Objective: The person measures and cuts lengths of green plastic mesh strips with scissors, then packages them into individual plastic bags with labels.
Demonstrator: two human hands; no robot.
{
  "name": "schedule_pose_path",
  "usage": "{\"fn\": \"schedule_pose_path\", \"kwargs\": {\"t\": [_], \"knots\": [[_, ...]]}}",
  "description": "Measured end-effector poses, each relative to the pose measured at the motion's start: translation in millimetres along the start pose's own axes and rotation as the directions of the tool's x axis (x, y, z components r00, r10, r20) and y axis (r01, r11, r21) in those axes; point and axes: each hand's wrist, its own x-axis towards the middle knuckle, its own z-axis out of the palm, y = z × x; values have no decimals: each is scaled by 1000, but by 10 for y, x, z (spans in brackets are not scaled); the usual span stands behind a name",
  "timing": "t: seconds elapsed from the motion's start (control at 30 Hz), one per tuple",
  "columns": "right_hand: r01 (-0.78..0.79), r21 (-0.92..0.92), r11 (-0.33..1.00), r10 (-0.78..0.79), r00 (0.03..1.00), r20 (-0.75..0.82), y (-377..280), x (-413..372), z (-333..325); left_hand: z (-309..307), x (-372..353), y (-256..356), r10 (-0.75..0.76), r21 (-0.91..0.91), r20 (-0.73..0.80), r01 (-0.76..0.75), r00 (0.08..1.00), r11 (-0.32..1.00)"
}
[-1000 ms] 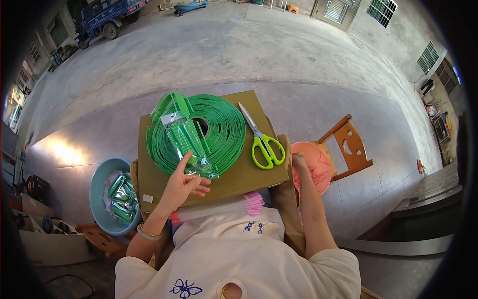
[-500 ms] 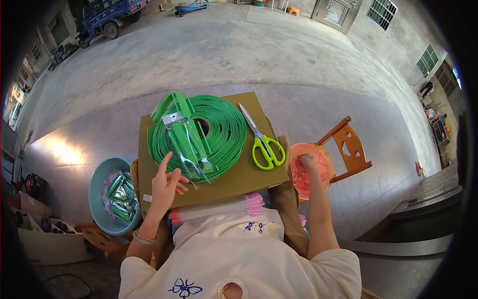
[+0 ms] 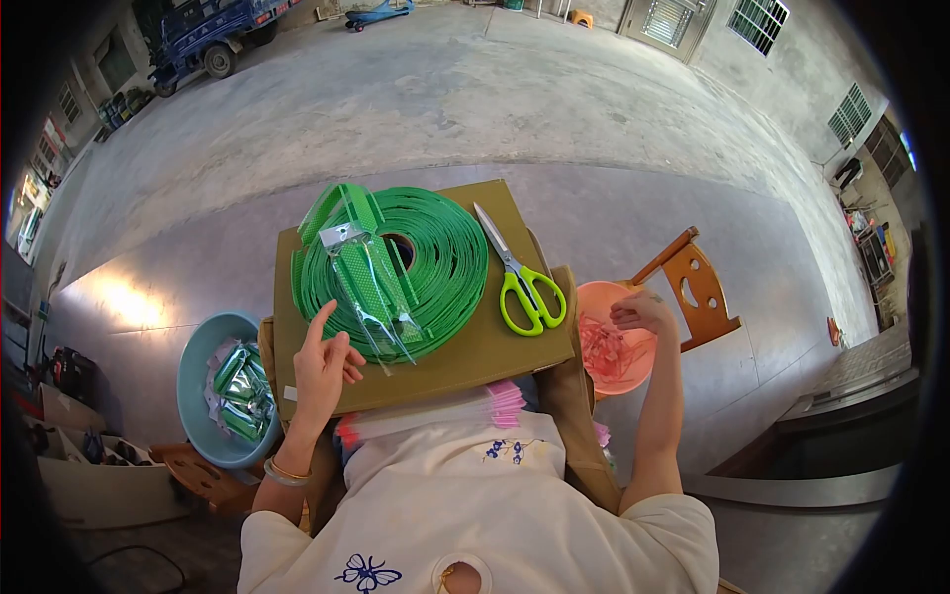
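My left hand [image 3: 325,368] is open above the front left of the brown board [image 3: 445,376], its index finger pointing toward the green roll. A large coil of green strip [image 3: 450,257] lies on the board, with a clear packet of green strip [image 3: 371,282] on top. Green-handled scissors [image 3: 524,287] lie right of the coil. My right hand [image 3: 641,311] is over the upper right rim of the pink bowl [image 3: 594,297], fingers curled together; what they hold, if anything, is too small to name. Thin pink strips [image 3: 609,351] fill part of the bowl.
A blue basin [image 3: 193,396] of green packets stands at the left. A wooden chair [image 3: 701,287] is right of the bowl. Pink-ended clear sleeves [image 3: 426,416] lie on my lap. A blue truck [image 3: 203,45] stands at the far left.
My right hand has risen out of the pink strips and moved right toward the bowl's rim. My left hand has shifted slightly left.
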Motion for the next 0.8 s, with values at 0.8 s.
{"fn": "schedule_pose_path", "kwargs": {"t": [0.8], "knots": [[553, -42, 832, -536, 782, -318, -758, -549, 483, 219, 209, -172, 804, 617, 140, -686, 578, 386]]}}
